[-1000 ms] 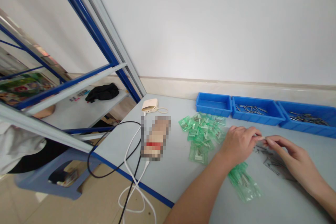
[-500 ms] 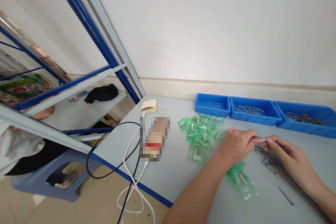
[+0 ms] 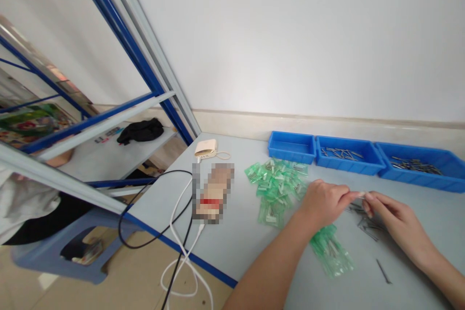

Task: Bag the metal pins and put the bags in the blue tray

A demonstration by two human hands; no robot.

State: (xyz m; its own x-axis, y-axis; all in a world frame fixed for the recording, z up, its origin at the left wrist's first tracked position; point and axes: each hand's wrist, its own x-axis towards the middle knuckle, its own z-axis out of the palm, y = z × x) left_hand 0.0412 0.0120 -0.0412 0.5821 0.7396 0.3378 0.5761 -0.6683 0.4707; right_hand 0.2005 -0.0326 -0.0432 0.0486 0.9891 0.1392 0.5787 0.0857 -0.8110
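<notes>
My left hand (image 3: 324, 203) and my right hand (image 3: 394, 220) meet at the fingertips above the table, both closed in a pinch. Something small and pale shows between them, too small to name. Loose dark metal pins (image 3: 369, 230), nail-like, lie beneath my right hand, and a single pin (image 3: 383, 271) rests apart, nearer the front. Below my left wrist are green-tinted clear plastic bags (image 3: 332, 254) with metal pieces inside. A heap of similar small green bags (image 3: 278, 185) spreads to the left of my left hand.
Along the wall stand a left blue bin (image 3: 292, 155), a middle blue bin (image 3: 348, 166) with metal pins and a right blue bin (image 3: 423, 181) holding more. A cream power bank (image 3: 206, 148), a blurred-out object (image 3: 216, 193) and a white cable (image 3: 173, 223) lie leftward. A person sits beyond the frame.
Both hands stay pinched together, with only a slight shift of the right fingers. The bins, pins and bags appear a little further left, as the view has turned slightly.
</notes>
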